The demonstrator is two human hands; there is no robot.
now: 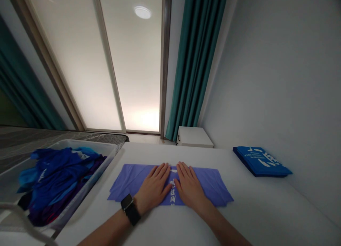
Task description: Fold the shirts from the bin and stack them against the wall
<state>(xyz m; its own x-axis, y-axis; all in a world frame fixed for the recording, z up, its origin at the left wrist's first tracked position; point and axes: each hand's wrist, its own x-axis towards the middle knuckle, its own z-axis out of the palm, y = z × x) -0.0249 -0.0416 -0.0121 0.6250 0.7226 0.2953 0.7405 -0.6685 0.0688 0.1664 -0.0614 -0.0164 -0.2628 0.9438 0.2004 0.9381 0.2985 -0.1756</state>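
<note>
A purple T-shirt (pixel 210 183) with white printed characters lies folded into a wide strip on the white table (pixel 165 226). My left hand (pixel 156 185), with a black watch on its wrist, rests flat on the shirt just left of the print. On the other side of the print, my right hand (pixel 188 183) presses flat too, fingers stretched away from me. Both palms touch the cloth, and neither hand grips it. Parts of the print are hidden under the thumbs.
A folded blue garment (pixel 262 161) with white lettering lies at the table's right, near the wall. To the left, a white plastic bin (pixel 99 180) holds crumpled blue and purple clothes (pixel 60 178). Beyond the table stand a small white cabinet (pixel 194 136) and a teal curtain (pixel 195 61).
</note>
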